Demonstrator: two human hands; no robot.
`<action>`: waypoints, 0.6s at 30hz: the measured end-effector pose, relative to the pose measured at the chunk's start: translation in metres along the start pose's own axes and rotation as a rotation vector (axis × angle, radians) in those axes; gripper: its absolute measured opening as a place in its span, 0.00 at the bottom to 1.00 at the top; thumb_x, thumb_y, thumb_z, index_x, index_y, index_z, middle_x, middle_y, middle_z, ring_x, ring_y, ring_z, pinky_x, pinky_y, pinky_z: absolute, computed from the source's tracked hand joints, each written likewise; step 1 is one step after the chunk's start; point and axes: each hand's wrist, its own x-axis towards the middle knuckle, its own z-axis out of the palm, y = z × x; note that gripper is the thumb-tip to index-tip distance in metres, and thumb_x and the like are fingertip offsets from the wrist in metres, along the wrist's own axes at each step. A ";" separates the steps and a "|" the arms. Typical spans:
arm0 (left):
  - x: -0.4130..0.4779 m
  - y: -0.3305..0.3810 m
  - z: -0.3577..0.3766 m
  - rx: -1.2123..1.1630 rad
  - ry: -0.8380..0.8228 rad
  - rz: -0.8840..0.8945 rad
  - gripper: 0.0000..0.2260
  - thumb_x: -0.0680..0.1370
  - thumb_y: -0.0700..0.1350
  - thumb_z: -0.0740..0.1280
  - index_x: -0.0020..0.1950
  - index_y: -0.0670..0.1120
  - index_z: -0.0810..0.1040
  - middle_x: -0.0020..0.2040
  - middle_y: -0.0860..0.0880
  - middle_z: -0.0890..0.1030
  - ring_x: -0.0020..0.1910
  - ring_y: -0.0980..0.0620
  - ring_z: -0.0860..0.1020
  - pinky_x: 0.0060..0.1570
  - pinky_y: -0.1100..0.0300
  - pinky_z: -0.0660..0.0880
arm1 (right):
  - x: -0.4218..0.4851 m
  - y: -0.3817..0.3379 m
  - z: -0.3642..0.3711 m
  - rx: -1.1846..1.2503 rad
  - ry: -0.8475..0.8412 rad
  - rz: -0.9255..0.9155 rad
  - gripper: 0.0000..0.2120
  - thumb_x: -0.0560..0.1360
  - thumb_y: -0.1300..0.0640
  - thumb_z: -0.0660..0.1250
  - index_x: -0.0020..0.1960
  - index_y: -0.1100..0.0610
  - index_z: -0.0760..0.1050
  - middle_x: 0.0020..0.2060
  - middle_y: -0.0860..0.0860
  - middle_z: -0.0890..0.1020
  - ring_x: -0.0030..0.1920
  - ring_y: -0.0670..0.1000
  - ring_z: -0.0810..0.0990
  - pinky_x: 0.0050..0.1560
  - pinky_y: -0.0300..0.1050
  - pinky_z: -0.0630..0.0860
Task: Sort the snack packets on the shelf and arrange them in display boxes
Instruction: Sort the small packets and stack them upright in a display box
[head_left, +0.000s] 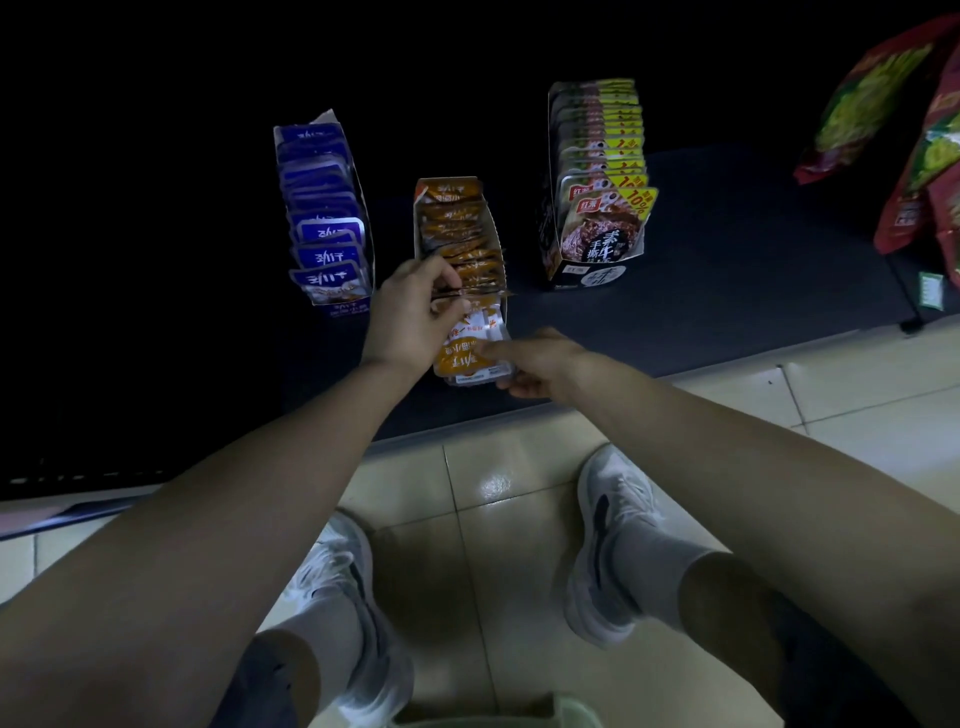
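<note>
Two-handed step at the box (418, 234): left hand (415, 312) pinches the row (467, 249) aside, right hand (535, 364) grips a packet (462, 356); slot it upright.

Just below the dark shelf (727, 312) I see pale grey sneakers (615, 519) with dark side marks, white socks (647, 548) and dark shorts (841, 675).

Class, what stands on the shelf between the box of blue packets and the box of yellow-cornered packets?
The box of orange packets, in the head view; the left hand grips its packets.

Three display boxes (340, 309) (417, 228) (587, 275), two hands (410, 312) (535, 364)
</note>
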 end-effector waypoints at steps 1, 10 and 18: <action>0.001 -0.001 0.000 -0.008 -0.002 -0.002 0.08 0.74 0.42 0.72 0.52 0.44 0.78 0.51 0.51 0.76 0.48 0.56 0.75 0.42 0.74 0.66 | 0.002 -0.001 0.002 0.002 0.015 -0.008 0.26 0.70 0.51 0.76 0.61 0.61 0.71 0.40 0.53 0.80 0.34 0.47 0.77 0.31 0.39 0.76; 0.007 -0.006 0.001 -0.033 -0.017 -0.016 0.08 0.74 0.43 0.72 0.51 0.46 0.77 0.53 0.47 0.78 0.50 0.52 0.78 0.48 0.57 0.77 | 0.001 -0.002 0.002 0.292 -0.057 0.007 0.18 0.74 0.58 0.71 0.60 0.62 0.71 0.41 0.56 0.82 0.37 0.51 0.81 0.37 0.42 0.81; 0.006 0.000 0.002 0.031 -0.025 -0.028 0.09 0.74 0.41 0.71 0.52 0.45 0.77 0.55 0.47 0.77 0.50 0.54 0.74 0.46 0.64 0.69 | -0.001 -0.008 -0.010 0.265 -0.036 -0.091 0.09 0.74 0.59 0.72 0.50 0.62 0.76 0.33 0.54 0.82 0.30 0.46 0.81 0.29 0.36 0.78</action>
